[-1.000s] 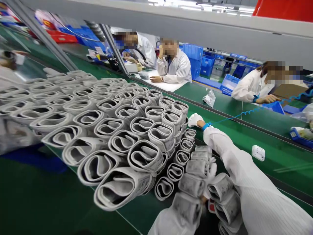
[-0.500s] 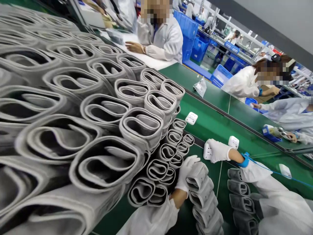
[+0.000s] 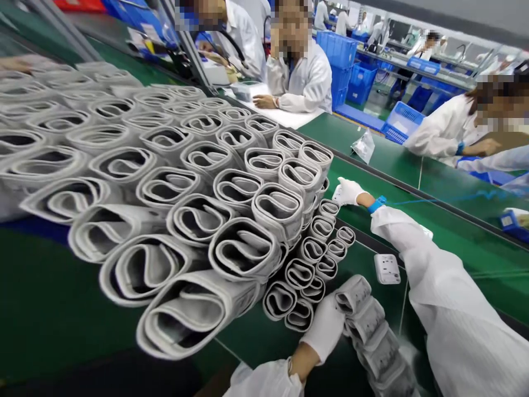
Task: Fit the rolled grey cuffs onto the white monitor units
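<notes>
Currently, your white-gloved right hand [image 3: 350,192] grasps a flat white device [image 3: 336,193] right of centre; your white-gloved left hand [image 3: 327,326] touches rolled grey fabric bands [image 3: 369,320], lower right, grip unclear.

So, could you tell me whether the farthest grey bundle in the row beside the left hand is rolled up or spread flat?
Rolled up: the grey bundle shows curled layers at its end, beside the left hand.

Beyond the green counter [image 3: 446,171], blue crates [image 3: 336,66] stood stacked in a brightly lit workroom, with long workbenches [image 3: 417,69] running behind them.
</notes>
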`<state>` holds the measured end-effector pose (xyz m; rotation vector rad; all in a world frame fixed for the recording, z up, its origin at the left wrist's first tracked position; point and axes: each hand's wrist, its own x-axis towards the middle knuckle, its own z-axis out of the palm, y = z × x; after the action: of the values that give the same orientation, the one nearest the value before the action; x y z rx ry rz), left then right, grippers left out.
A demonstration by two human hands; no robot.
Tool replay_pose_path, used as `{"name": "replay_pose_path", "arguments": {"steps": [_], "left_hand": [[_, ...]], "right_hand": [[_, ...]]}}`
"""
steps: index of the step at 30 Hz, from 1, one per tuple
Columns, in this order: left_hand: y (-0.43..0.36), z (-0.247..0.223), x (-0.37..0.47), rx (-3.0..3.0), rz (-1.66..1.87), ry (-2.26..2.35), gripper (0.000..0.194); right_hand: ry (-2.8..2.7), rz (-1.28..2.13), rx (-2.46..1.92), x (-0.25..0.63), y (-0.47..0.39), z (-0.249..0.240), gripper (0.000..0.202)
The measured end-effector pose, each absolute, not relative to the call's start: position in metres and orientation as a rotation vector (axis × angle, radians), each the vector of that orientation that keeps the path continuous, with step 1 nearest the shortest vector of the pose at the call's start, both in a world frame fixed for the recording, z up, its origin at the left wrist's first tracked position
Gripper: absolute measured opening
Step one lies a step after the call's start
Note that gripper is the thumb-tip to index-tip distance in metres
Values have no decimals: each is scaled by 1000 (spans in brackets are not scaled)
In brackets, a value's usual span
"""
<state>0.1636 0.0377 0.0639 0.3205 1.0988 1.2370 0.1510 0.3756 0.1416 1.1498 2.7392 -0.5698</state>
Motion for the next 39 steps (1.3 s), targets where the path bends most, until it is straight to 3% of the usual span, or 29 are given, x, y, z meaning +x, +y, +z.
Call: {"name": "replay_pose_path", "arguments": {"steps": [5, 8, 12, 16, 19, 22, 26, 30, 33, 39], "left_hand": [[-6, 75, 154, 466, 1019, 1359, 42], [-46, 81, 144, 694, 977, 1668, 28], [-86, 74, 125, 960, 1136, 2361, 25], [-78, 61, 121, 1328, 1303, 2679, 52], [-61, 53, 131, 1283, 1406, 2777, 70], [-52, 48, 138, 1217, 1478, 2787, 75], [-58, 45, 144, 1181, 1519, 2622, 72], [-67, 42, 141, 821, 1671, 2306, 80], [-63, 40, 125, 680, 1751, 2231, 66], [-41, 46, 87, 691, 1583, 2151, 43]], "right_hand": [[2702, -586, 1220, 175, 371, 126, 38], [2651, -571, 1251, 218, 350, 119, 62], [2589, -553, 1213, 275, 301, 112, 89], [2597, -470, 1154, 294, 265, 123, 95], [2751, -434, 1031, 285, 259, 138, 98], [2882, -645, 823, 272, 256, 145, 94], [2831, -846, 688, 271, 255, 143, 68], [2771, -1103, 774, 274, 273, 143, 80], [2783, -1413, 835, 252, 299, 142, 90], [2461, -1879, 540, 194, 323, 128, 83]]}}
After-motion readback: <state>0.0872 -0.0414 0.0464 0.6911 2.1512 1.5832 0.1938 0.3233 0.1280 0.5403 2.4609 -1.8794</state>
